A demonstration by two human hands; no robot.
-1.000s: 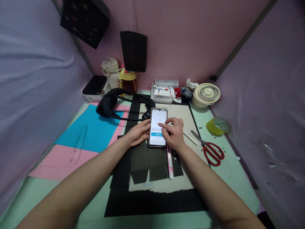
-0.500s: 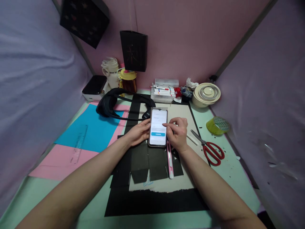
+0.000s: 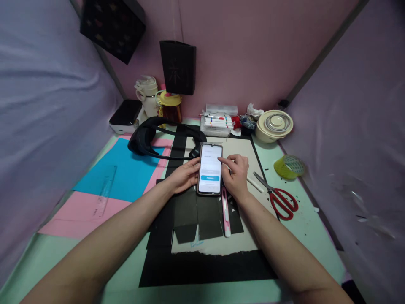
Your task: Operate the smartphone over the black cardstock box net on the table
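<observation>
My left hand [image 3: 186, 176] holds a smartphone [image 3: 210, 166] along its left edge, fingers behind it and screen facing up. The lit screen is mostly white with a blue button low on it; its text is too small to read. On the phone's right side is my right hand [image 3: 236, 175], empty, index finger stretched to the screen's upper right edge and the other fingers partly bent. Just below this hand lies a pink craft knife [image 3: 225, 215]. Cut dark card [image 3: 186, 215] rests under and in front of the phone.
Red-handled scissors [image 3: 281, 202] and a roll of green tape [image 3: 288, 166] lie at right. A black headset [image 3: 141, 139] stands behind my left hand. Blue paper [image 3: 126, 177] bears a clear ruler [image 3: 106, 192]. At the back are a marker box [image 3: 217, 126] and a lidded bowl [image 3: 274, 126].
My right index fingertip has moved up and slightly right, from over the screen to near its right edge. The left hand and the smartphone have stayed in place.
</observation>
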